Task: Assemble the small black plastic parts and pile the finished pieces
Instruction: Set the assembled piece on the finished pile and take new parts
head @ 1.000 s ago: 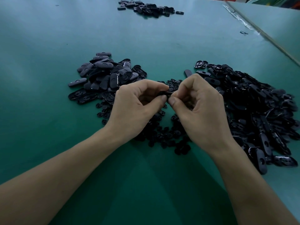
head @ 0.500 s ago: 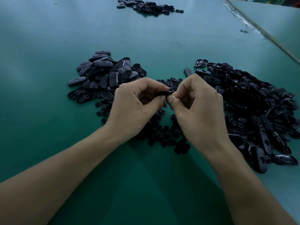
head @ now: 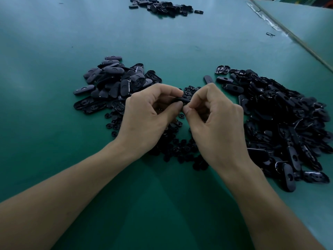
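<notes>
There, you pinched one small black part (head: 182, 100) between both hands, thumbs and forefingers curled tight round it. Your left hand (head: 149, 120) took its nine o'clock end and your right hand (head: 214, 127) its three o'clock end, with the two thumb tips almost meeting beneath it. Your fingers covered most of the part, so I could not tell its make-up.

Directly under your hands, running to six o'clock, lay a scatter of small round black pieces (head: 180, 150) on the green table (head: 54, 42). At ten o'clock from your grip sat a heap of oval black pieces (head: 111, 82), many lying smooth side up. At three o'clock spread a larger heap of oval shells (head: 288, 120), tumbled every way, some showing a hole or a hollow inside. One oval piece (head: 208, 79) lay alone at one o'clock, just beside that heap.

Well away at twelve o'clock, near the far edge, was another small pile of black parts (head: 165, 6). At two o'clock a single stray bit (head: 270, 34) lay close to a pale seam (head: 297, 40) crossing the table.
</notes>
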{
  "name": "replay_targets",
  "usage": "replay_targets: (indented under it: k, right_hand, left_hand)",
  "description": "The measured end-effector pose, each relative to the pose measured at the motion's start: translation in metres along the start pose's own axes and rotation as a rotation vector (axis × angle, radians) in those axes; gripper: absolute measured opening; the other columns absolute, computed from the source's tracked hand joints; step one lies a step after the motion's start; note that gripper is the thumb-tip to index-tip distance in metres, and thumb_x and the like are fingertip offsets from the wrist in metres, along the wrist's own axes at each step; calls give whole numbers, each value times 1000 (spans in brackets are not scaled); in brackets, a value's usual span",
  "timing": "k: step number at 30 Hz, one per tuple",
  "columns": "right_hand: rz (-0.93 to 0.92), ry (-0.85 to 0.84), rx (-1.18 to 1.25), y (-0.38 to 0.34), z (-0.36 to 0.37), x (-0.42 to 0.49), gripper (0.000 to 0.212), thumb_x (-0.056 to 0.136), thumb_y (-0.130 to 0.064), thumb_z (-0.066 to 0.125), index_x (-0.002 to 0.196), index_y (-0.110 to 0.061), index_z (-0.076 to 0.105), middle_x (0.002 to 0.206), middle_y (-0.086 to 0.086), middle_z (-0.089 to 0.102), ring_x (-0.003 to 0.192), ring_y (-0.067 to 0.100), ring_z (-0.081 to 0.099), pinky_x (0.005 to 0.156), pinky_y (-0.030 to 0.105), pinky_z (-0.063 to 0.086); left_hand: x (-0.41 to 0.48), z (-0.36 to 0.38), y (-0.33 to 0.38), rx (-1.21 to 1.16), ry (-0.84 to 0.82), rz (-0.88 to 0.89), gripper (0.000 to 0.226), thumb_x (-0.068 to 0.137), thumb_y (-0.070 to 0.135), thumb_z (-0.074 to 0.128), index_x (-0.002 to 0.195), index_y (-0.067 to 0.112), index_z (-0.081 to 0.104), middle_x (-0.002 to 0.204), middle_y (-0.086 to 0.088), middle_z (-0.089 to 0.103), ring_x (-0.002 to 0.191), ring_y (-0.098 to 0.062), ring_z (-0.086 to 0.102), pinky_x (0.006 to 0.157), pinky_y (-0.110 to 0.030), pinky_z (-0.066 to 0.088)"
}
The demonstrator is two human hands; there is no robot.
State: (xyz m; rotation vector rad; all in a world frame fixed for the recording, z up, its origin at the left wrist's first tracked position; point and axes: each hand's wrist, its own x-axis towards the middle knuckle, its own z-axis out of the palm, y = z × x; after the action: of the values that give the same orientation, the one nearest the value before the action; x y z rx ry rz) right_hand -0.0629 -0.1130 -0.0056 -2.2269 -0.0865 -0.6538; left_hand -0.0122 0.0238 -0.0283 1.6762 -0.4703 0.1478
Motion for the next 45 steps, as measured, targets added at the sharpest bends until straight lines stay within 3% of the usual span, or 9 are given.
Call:
replay_targets:
  k: [5, 11, 16, 21, 25, 29, 35, 45]
  right_hand:
    - [38, 9, -31, 2, -2, 3, 23, 87, -6, 72, 80, -18, 54, 63, -9, 57, 62, 12, 54, 54, 17, 39]
    - [42, -87, -70, 2, -3, 2, 30, 91, 1, 62, 84, -26, 54, 72, -15, 57, 64, -3, 53, 58, 8, 38]
    - [-16, -119, -99, -2, -3, 1, 27, 94, -1, 59, 87, -26, 53, 65, -18, 50, 60, -7, 51, 54, 7, 35]
    - [20, -115, -93, 1, -7, 2, 24, 91, -7, 64, 85, -27, 53, 68, -10, 62, 61, 3, 56, 54, 16, 40]
    - [22, -58, -89, 3, -6, 3, 10, 89, -15, 71, 95, -21, 66, 77, -11, 64, 71, 1, 60, 67, 15, 47]
    - [57, -93, -16, 9, -8, 6, 23, 91, -13, 70, 112, -22, 73, 97, -10, 68, 87, 0, 64, 81, 7, 47]
    - [140, -109, 223, 16, -10, 9, 19, 88, -9, 75, 98, -26, 73, 86, -16, 74, 84, -2, 70, 79, 14, 54]
    - [174, -146, 242, 18, -10, 8, 15, 89, -12, 74, 91, -27, 69, 80, -15, 72, 77, 0, 69, 73, 15, 52]
  left_hand:
    - [-2, 1, 2, 64, 1, 37, 24, 85, 1, 75, 97, 22, 72, 85, 9, 74, 77, -7, 71, 77, -26, 59]
    - [-2, 1, 2, 116, -58, 41, 19, 88, 4, 74, 103, 16, 72, 91, 7, 75, 83, -7, 72, 80, -23, 57]
    - [-1, 1, 0, 137, -39, 48, 15, 91, 10, 74, 105, 12, 72, 90, 6, 75, 78, -6, 72, 76, -24, 56]
    - [0, 1, -2, 135, -44, 42, 15, 91, 9, 71, 106, 13, 71, 93, 6, 75, 82, -9, 72, 79, -30, 59]
    - [0, 1, -2, 72, -19, 4, 21, 90, 8, 71, 101, 26, 68, 92, 7, 74, 82, -9, 72, 78, -38, 61]
    - [0, 1, -1, 2, -36, -21, 24, 90, 6, 72, 97, 28, 68, 87, 2, 75, 74, -19, 72, 72, -40, 62]
    - [1, 0, -1, -116, -64, -71, 24, 88, 2, 74, 102, 20, 67, 81, 3, 76, 70, -12, 72, 70, -24, 59]
    - [2, -1, 0, -158, -70, -77, 26, 86, -3, 73, 99, 19, 72, 81, 3, 75, 72, -12, 73, 69, -22, 59]
